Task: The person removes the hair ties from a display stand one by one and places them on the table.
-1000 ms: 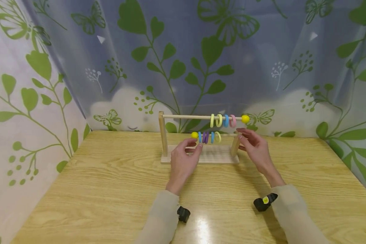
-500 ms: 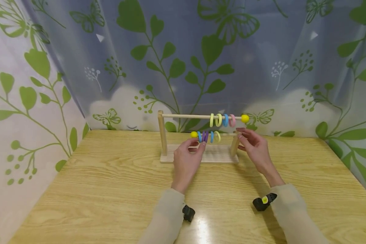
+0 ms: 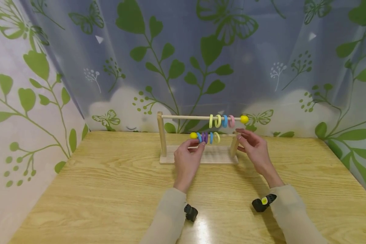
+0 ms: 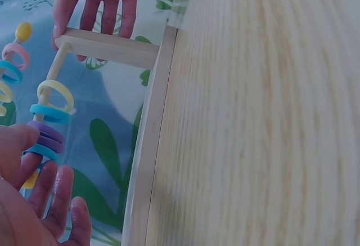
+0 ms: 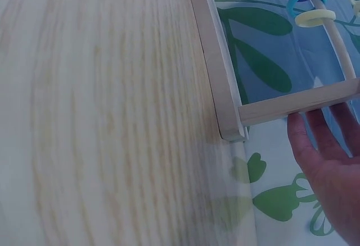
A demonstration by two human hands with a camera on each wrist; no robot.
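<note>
Curtained tabletop corner indoors, room type unclear: pale wood-grain table (image 3: 109, 189), blue-and-white fabric curtain (image 3: 247, 67) with green leaf print.

- Left forearm (image 3: 167, 217): enters low, angled up and toward the person's right.
- Left wrist (image 3: 180, 184): roughly in line with the forearm.
- Left hand (image 3: 187, 161): thumb (image 4: 21, 137) and index finger (image 4: 29, 166) set in a pinch; remaining fingers (image 4: 59, 201) spread below, slightly bent.
- Right forearm (image 3: 296, 213): enters from lower right, angled up and toward the person's left.
- Right hand (image 3: 257, 152): raised, in a light grip, thumb opposite the fingers; three fingers (image 5: 304, 139) extended, gaps between them.
- Hands apart, at similar height.
</note>
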